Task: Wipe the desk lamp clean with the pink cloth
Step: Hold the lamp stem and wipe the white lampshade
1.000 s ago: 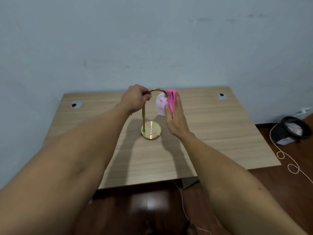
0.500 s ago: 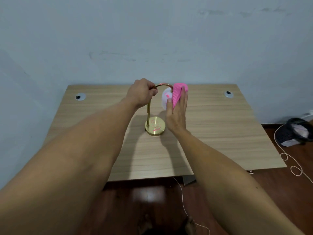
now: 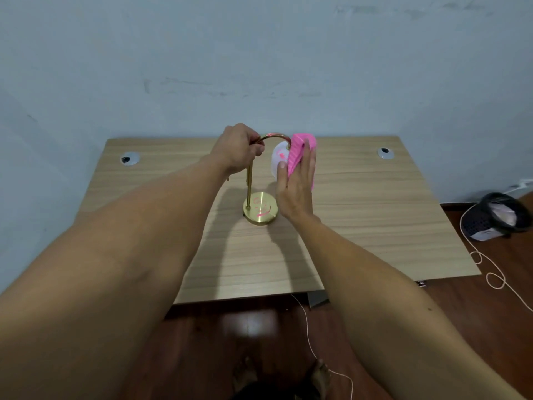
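A brass desk lamp (image 3: 261, 208) stands mid-table, with a round base bearing pink marks, a thin upright stem and an arched neck. Its white shade (image 3: 279, 161) hangs from the arch on the right and carries pink smudges. My left hand (image 3: 238, 148) is closed around the top of the stem where the arch begins. My right hand (image 3: 297, 186) presses the folded pink cloth (image 3: 300, 153) flat against the right side of the shade, fingers extended upward. Most of the shade's right side is hidden by cloth and hand.
The wooden table (image 3: 375, 226) stands against a pale blue wall, with a cable grommet (image 3: 129, 159) at the back left and another grommet (image 3: 385, 153) at the back right. A black waste basket (image 3: 496, 216) and a thin cord (image 3: 490, 272) lie on the floor to the right.
My right hand and the pink cloth have slid slightly up over the shade's right side. My left hand keeps its hold on the lamp. The camera view has shifted a little.
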The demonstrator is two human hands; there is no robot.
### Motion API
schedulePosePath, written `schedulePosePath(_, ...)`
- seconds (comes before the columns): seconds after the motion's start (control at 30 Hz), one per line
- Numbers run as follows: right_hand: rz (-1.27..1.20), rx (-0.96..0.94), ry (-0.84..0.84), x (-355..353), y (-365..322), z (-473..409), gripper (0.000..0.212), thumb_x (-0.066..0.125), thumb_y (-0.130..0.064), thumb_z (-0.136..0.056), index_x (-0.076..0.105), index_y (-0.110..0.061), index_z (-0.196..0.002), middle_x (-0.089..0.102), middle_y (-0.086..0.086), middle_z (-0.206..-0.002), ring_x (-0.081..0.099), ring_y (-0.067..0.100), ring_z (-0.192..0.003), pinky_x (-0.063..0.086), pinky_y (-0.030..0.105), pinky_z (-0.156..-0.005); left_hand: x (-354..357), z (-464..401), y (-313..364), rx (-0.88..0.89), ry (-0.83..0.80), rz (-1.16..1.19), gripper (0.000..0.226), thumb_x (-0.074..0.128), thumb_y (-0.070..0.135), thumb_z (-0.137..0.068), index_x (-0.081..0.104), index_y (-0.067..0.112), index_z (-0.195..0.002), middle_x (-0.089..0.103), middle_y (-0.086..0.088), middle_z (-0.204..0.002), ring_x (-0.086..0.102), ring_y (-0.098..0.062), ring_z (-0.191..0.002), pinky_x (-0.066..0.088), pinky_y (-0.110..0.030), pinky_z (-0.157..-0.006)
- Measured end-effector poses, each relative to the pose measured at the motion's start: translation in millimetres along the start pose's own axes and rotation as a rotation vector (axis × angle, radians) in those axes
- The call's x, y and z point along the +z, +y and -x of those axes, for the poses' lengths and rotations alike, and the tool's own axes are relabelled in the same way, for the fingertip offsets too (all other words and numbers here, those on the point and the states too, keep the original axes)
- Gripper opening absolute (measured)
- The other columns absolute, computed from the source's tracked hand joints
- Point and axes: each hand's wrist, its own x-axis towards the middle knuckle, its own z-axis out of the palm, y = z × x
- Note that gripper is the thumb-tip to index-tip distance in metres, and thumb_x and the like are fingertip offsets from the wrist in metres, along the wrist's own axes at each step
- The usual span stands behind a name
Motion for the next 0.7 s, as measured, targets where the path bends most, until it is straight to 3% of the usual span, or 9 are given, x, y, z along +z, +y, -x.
schedulePosePath(0.1,-0.122,0.058,0.013,3.0,11.6,8.5,0.062,0.035,-0.042,-0.108,0.021,-0.014,-0.161,0.029,0.009,-0.165,0.026,0.025,-0.153,0.027,0.047,-0.125,-0.3,0.8,1.5,-0.001,-0.003,-0.007,0.014,0.066,0.019,-0.088,0.078,0.013,-0.084,0.071,-0.01,-0.075,0.055,-0.017,-0.059,0.053,-0.031,-0.068)
schedulePosePath(0.2,-0.259,0.407,0.086,-0.2,4.5,-12.7,0.078,0.027,-0.069,-0.096,0.044,-0.015,-0.15,0.057,0.01,-0.141,0.059,0.029,-0.125,0.053,0.05,-0.102,-1.3,0.8,3.1,-0.013,-0.013,-0.002,0.014,0.065,0.017,-0.088,0.077,0.013,-0.082,0.062,-0.003,-0.066,0.051,-0.014,-0.056,0.046,-0.026,-0.065)
schedulePosePath(0.23,-0.266,0.46,0.089,-3.5,-0.1,-19.7,0.08,0.025,-0.071,-0.095,0.047,-0.014,-0.148,0.059,0.011,-0.138,0.06,0.03,-0.123,0.054,0.048,-0.102,-1.6,1.2,3.9,-0.014,-0.017,-0.002,0.014,0.065,0.016,-0.088,0.077,0.013,-0.082,0.061,-0.002,-0.064,0.05,-0.013,-0.055,0.044,-0.025,-0.064)
schedulePosePath(0.3,-0.208,0.35,0.052,-9.2,-12.8,-25.8,0.065,0.029,-0.056,-0.105,0.045,-0.011,-0.149,0.053,0.013,-0.145,0.051,0.029,-0.134,0.042,0.039,-0.113,-1.6,0.7,3.8,-0.014,-0.015,-0.001,0.014,0.065,0.016,-0.087,0.077,0.012,-0.082,0.06,-0.002,-0.064,0.05,-0.013,-0.054,0.043,-0.025,-0.063)
schedulePosePath(0.4,-0.033,0.029,0.007,-9.1,-18.6,-15.8,0.057,0.03,-0.039,-0.11,0.027,-0.012,-0.16,0.029,0.009,-0.165,0.016,0.023,-0.157,0.015,0.041,-0.128,-1.9,0.8,3.1,-0.008,-0.017,-0.011,0.013,0.066,0.018,-0.087,0.078,0.014,-0.082,0.068,-0.007,-0.071,0.054,-0.017,-0.06,0.049,-0.028,-0.065)
schedulePosePath(0.47,-0.011,-0.016,-0.012,-4.2,-5.6,-2.8,0.061,0.032,-0.037,-0.111,0.012,-0.017,-0.164,0.011,0.002,-0.172,-0.001,0.017,-0.16,0.005,0.042,-0.13,-1.7,0.5,3.0,-0.006,-0.018,-0.008,0.013,0.067,0.019,-0.087,0.078,0.014,-0.084,0.071,-0.01,-0.076,0.056,-0.019,-0.063,0.052,-0.031,-0.069)
schedulePosePath(0.5,-0.034,-0.014,-0.009,-1.3,3.5,2.4,0.062,0.033,-0.038,-0.11,0.011,-0.019,-0.164,0.01,0.002,-0.172,0.001,0.019,-0.16,0.008,0.045,-0.13,-1.7,0.5,3.5,-0.005,-0.017,-0.006,0.013,0.067,0.018,-0.087,0.078,0.014,-0.084,0.071,-0.01,-0.076,0.056,-0.019,-0.063,0.053,-0.032,-0.07)
schedulePosePath(0.6,-0.176,0.159,0.01,2.7,12.3,5.0,0.064,0.029,-0.058,-0.105,0.023,-0.025,-0.158,0.033,0.007,-0.16,0.037,0.03,-0.146,0.039,0.055,-0.116,-0.8,-0.7,3.3,-0.015,-0.011,-0.009,0.013,0.066,0.018,-0.086,0.078,0.015,-0.083,0.068,-0.006,-0.073,0.056,-0.018,-0.062,0.054,-0.032,-0.071)
schedulePosePath(0.7,-0.225,0.282,0.017,-1.2,-2.4,-9.3,0.076,0.026,-0.066,-0.099,0.022,-0.021,-0.16,0.036,0.008,-0.156,0.045,0.03,-0.138,0.049,0.056,-0.106,-1.7,-0.5,3.0,-0.016,-0.015,-0.017,0.012,0.066,0.017,-0.086,0.078,0.015,-0.082,0.069,-0.006,-0.073,0.055,-0.017,-0.062,0.053,-0.031,-0.072)
